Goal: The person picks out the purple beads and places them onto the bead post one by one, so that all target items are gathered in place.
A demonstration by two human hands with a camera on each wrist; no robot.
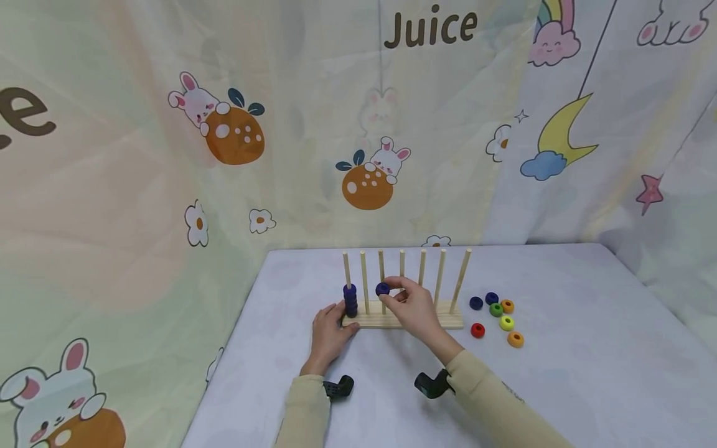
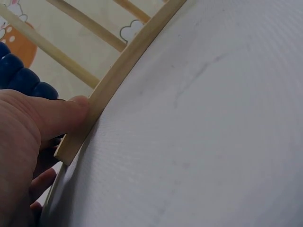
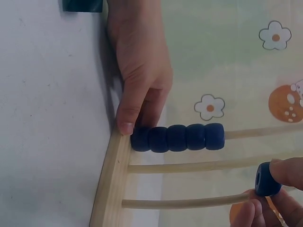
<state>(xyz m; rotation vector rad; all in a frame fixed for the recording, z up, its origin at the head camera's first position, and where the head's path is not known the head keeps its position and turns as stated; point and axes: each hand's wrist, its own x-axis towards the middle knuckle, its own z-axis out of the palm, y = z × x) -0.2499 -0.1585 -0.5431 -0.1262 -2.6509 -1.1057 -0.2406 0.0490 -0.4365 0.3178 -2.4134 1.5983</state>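
1. My right hand (image 1: pixel 411 305) pinches a single blue bead (image 1: pixel 383 289) between thumb and fingertips, up beside the third peg (image 1: pixel 381 260) from the left. I have so little of its rounded side that a slight squeeze off-centre could make it pop out and roll across the desk (image 1: pixel 566 367).

2. I can't tell whether the bead touches that peg. If its hole sits tilted to the wood, I expect the rim to catch, and pushing harder would bend the peg or twist the bead loose.

3. My fingers cover part of the third peg, so I could misjudge its tip or knock the second peg (image 1: pixel 363 274), which stands close by.

4. My left hand (image 1: pixel 330 336) is clamped on the left end of the wooden base (image 1: pixel 381 320), thumb in front. The far end has no hand on it, so a sideways shove there could swivel the rack.

5. Five stacked beads (image 1: pixel 350 301) sit on the leftmost peg, right against my left hand. Tipping the base sharply might let them slide up.

6. The loose beads lie right of the rack, the red bead (image 1: pixel 477 330) nearest my right forearm; a careless sleeve could scatter them.
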